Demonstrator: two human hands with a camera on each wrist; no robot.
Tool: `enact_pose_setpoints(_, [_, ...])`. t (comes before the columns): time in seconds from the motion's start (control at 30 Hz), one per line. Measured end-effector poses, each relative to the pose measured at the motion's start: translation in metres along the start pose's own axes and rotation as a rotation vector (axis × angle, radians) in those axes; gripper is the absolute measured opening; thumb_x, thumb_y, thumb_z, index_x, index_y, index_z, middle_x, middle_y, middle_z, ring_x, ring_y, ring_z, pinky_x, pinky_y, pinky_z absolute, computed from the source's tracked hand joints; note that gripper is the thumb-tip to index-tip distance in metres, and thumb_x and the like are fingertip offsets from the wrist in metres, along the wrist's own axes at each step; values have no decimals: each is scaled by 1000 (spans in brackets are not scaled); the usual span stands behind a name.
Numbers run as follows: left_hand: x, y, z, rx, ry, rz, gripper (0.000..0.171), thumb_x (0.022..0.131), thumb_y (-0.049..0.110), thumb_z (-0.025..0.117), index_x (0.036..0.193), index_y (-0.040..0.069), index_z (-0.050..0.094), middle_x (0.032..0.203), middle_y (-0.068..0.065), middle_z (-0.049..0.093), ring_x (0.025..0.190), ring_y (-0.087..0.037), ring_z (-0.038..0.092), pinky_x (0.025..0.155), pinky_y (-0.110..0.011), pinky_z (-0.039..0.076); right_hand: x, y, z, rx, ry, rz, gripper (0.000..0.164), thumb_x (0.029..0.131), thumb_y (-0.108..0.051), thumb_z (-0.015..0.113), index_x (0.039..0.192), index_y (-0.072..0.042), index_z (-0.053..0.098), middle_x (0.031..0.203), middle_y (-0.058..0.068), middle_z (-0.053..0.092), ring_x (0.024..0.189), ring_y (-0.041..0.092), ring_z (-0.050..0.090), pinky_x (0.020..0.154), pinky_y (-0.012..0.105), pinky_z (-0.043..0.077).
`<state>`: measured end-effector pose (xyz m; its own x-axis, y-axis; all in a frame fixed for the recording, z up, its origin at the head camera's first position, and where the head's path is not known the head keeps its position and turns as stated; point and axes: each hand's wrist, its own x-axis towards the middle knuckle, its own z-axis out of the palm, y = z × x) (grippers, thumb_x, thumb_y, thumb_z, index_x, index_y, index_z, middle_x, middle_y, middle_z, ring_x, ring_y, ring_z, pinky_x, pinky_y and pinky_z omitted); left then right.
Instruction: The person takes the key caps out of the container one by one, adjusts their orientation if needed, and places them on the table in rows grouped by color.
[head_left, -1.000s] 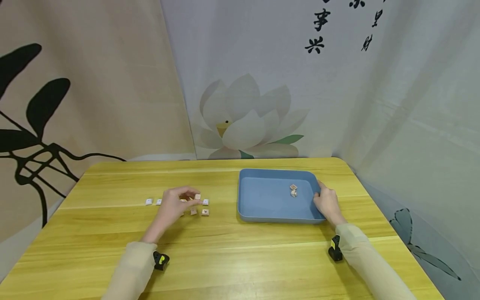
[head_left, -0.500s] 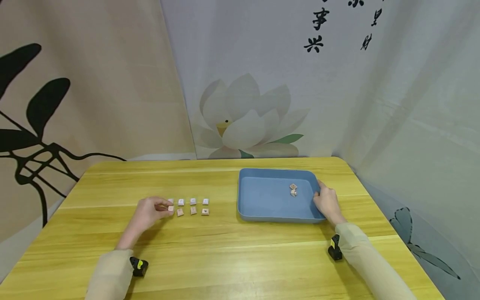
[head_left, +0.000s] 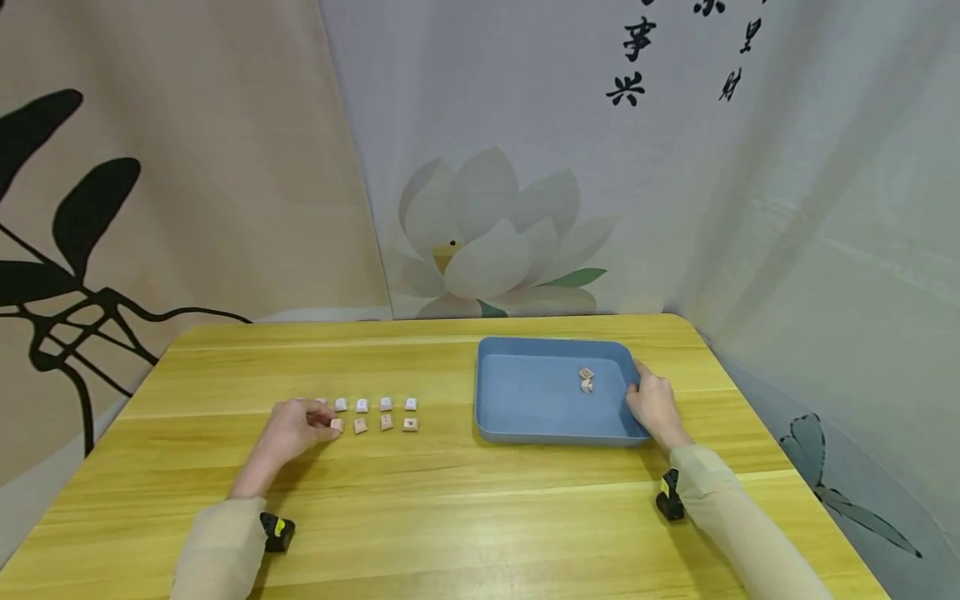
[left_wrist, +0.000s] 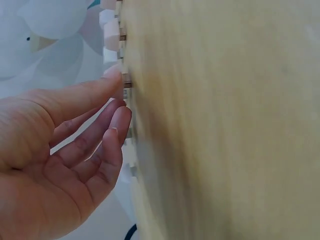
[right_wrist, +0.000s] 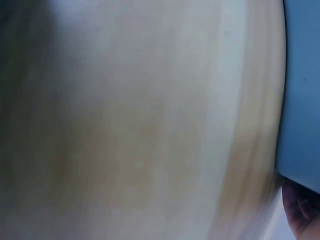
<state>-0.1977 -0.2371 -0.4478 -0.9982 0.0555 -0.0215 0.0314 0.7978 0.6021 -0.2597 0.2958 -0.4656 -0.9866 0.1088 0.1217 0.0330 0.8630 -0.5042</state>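
In the head view my left hand [head_left: 296, 432] is at the left end of a front row of pale pink keycaps. Its thumb and fingertips pinch the end keycap [head_left: 337, 425], low at the table; the left wrist view shows the thumb and bent fingers of that hand [left_wrist: 75, 135] close together beside the row. Behind runs a row of white keycaps [head_left: 362, 406], its left end partly hidden by the hand. My right hand [head_left: 657, 406] grips the right side of a blue tray [head_left: 517, 437], thumb over the rim. Two small keycaps [head_left: 587, 380] lie inside.
The wooden table [head_left: 480, 517] extends in front of both rows and the tray. Bare table separates the rows from the tray's left wall. A printed cloth [head_left: 495, 100] hangs behind the table's far edge.
My left hand has carried a pink keycap leftward from above the rows and lowered it to the front row's left end. The right hand and tray have stayed put.
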Motion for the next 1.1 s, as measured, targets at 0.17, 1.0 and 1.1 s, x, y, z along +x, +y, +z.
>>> enact_pose_setpoints(0.17, [-1,6,-6,-15,-15,1,25,80,10,74,100,-3,69,94,-17,70,85,-28,66,67,-35,54,0,1,0,-4,5,-9,52,90,-1,43,140,11,36,96,38,63,45,17,48,45,26,39])
enact_pose_setpoints(1.0, [74,188,119,-242,-2,437,26,93,22,62,115,8,66,111,-9,70,102,-20,66,83,-30,56,0,1,1,10,-13,16,52,92,-2,43,141,10,35,102,39,62,43,15,47,44,26,39])
enact_pose_setpoints(1.1, [79,202,133,-250,-46,442,28,93,21,62,118,8,65,115,-9,69,106,-21,65,86,-31,55,0,1,2,14,-6,12,52,91,-2,43,141,11,35,102,39,62,43,15,47,44,25,39])
